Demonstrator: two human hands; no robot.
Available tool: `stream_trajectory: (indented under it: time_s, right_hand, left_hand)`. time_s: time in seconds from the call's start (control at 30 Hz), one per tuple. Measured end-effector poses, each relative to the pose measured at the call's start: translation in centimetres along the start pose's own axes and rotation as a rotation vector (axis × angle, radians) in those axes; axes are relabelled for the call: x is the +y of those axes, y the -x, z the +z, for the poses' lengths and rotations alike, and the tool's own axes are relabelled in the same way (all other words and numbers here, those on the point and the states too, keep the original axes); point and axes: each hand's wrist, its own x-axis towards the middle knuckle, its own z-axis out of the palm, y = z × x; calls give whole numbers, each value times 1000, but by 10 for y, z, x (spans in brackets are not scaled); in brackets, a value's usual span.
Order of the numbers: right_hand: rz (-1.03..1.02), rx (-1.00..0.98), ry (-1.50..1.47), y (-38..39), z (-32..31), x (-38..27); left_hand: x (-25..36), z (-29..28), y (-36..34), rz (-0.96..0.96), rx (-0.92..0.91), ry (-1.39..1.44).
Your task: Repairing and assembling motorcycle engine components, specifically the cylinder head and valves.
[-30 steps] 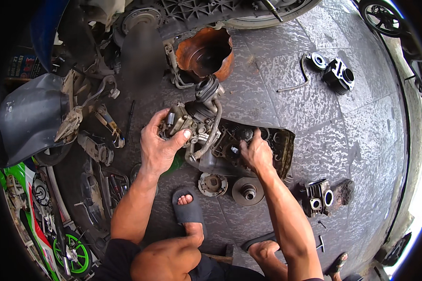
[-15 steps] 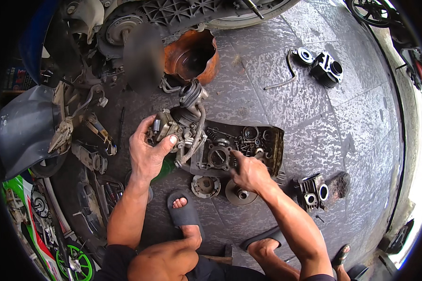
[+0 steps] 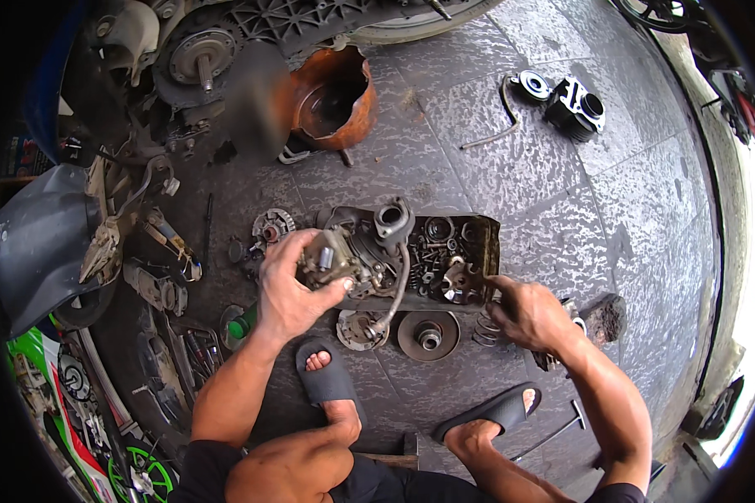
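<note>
My left hand [image 3: 292,289] is closed around a dirty carburetor [image 3: 330,256], raised over a long dark metal tray [image 3: 491,239]. A flanged pipe piece [image 3: 392,215] with a thin curved tube stands beside the carburetor, apparently joined to it. My right hand [image 3: 533,317] is at the tray's right end, fingers curled and the index fingertip at the rim. Whatever is between those fingers is hidden. Just left of them lies a round metal part [image 3: 459,282], among bolts [image 3: 428,267] and springs.
Below the tray lie a round plate [image 3: 361,329], a disc with a hub [image 3: 429,335] and a coil spring [image 3: 486,331]. A rusty cut-open pot [image 3: 337,96] stands behind. An engine cylinder [image 3: 575,113] sits far right; a T-handle tool [image 3: 554,429] lies near my foot.
The carburetor has moved right and turned, so the pipe's open flange now shows. My right hand has gone from mid-tray to its right end. The whole view has shifted slightly.
</note>
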Motion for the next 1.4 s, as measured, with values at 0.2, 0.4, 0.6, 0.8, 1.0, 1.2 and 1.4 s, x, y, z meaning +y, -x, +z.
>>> stream_trajectory:
  time_s: [0.2, 0.4, 0.6, 0.8, 1.0, 1.2, 1.4]
  right_hand:
    - [109, 145, -148, 82, -22, -4]
    - [353, 59, -539, 144, 22, -14]
    - [263, -66, -439, 143, 65, -13]
    - [42, 88, -58, 88, 41, -21]
    - [78, 300, -193, 48, -10, -49]
    - [194, 322, -213, 106, -23, -60]
    - [404, 527, -392, 214, 15, -18]
  left_hand:
    - [-3, 45, 8, 158, -58, -158]
    - [-17, 61, 13, 154, -68, -184]
    - [-18, 62, 7, -170, 40, 61]
    - [-11, 40, 6, -230, 72, 237]
    - [-12, 32, -1, -179, 22, 177]
    - [-15, 74, 10, 169, 57, -212]
    - [-16, 90, 9, 184, 86, -374]
